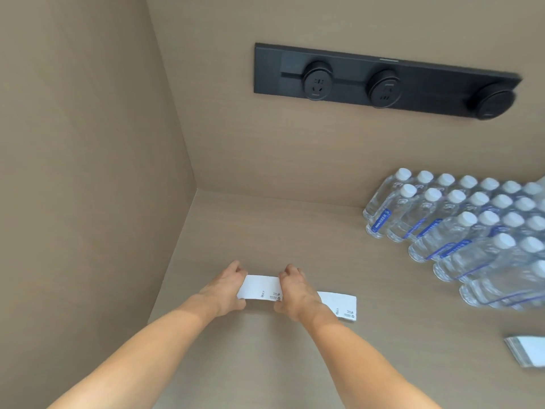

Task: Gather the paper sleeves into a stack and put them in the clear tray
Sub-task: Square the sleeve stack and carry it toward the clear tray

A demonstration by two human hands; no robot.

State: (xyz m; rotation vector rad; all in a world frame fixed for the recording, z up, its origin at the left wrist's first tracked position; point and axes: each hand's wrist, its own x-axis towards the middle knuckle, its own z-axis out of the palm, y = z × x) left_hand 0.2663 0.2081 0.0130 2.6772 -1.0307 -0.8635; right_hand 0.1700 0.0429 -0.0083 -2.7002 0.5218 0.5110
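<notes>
**Both hands pinch one paper sleeve near the counter corner**

Left hand clamps the left end of a white paper sleeve, fingers curled over its edge; right hand clamps the right end; sleeve sits flat at the beige counter, whether lifted or touching is unclear; second sleeve lies just right of the held sleeve, partly under the right wrist; stacked sleeves further right at frame edge; water bottles up-right of the held sleeve; black socket strip on the wall above it.
</notes>
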